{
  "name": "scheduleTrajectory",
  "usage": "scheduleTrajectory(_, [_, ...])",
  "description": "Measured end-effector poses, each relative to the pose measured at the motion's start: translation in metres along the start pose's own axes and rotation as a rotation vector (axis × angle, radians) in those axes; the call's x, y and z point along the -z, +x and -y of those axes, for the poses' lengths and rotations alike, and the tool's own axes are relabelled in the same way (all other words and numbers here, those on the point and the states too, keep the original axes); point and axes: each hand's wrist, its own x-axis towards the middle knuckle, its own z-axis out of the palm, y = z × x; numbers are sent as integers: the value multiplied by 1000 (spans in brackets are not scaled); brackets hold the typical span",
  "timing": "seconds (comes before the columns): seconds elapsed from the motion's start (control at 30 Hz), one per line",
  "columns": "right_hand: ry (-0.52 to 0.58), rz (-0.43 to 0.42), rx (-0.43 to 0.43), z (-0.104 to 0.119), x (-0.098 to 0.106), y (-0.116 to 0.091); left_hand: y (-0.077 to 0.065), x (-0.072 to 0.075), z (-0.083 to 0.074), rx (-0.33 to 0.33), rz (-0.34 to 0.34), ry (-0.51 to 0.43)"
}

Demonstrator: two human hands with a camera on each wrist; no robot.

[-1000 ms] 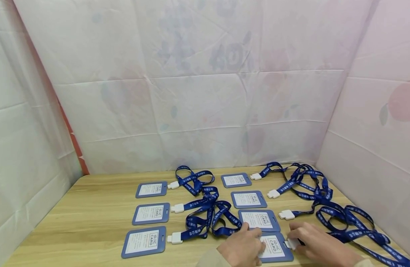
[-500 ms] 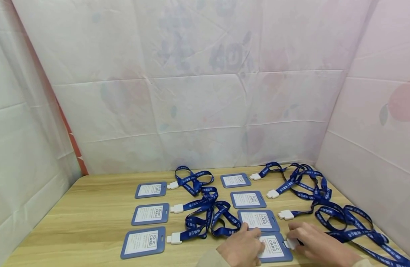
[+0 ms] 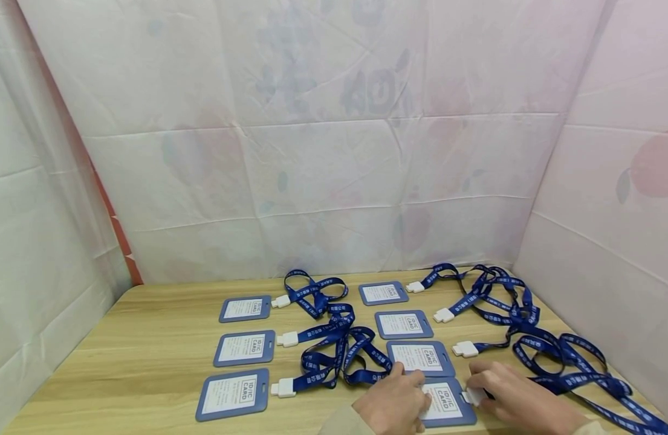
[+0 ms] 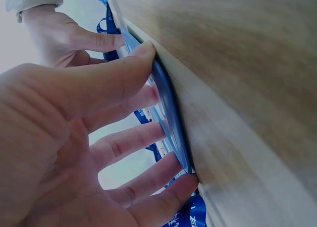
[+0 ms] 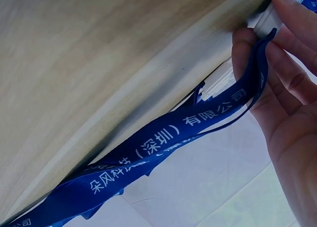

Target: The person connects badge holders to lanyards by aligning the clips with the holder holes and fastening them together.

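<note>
Card holder (image 3: 445,403) nearest the person bears a white insert with "ID/IC CARD" printed in a boxed frame; the finer lines beside it are too small to read. Across the blue lanyard (image 5: 163,138) in the right wrist view runs white Chinese lettering, where "(深圳)有限公司" reads clearly, with "朵风科" before it, the next character partly lost in a fold. That holder lies on the table (image 3: 121,356) between the two hands, its slotted end toward the right. The left hand (image 3: 393,400) grips it at the opposite end, thumb on one edge and fingertips spread along it. The right hand (image 3: 513,399) pinches the white clip (image 3: 474,396) of the lanyard between thumb and fingers, right at the slotted end; whether the clip's tip passes through the slot cannot be told. Three matching holders (image 3: 404,324) line up beyond it, and three more (image 3: 243,348) form a column farther left, each facing a white clip on its own lanyard. The holders are flat blue rectangles with rounded corners, the ribbons glossy and loosely looped, the tabletop pale streaked wood grain. Behind hangs creased whitish cloth (image 3: 323,175) with faded fruit shapes and lettering too faint to read.
</note>
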Motion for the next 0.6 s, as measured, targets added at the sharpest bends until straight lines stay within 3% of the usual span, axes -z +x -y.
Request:
scheduleTrajectory(0.33, [-32, -37, 50, -15, -10, 2, -1, 0, -1, -12, -27, 33])
scheduleTrajectory(0.6, [-17, 0, -25, 2, -1, 2, -1, 0, -1, 0, -15, 7])
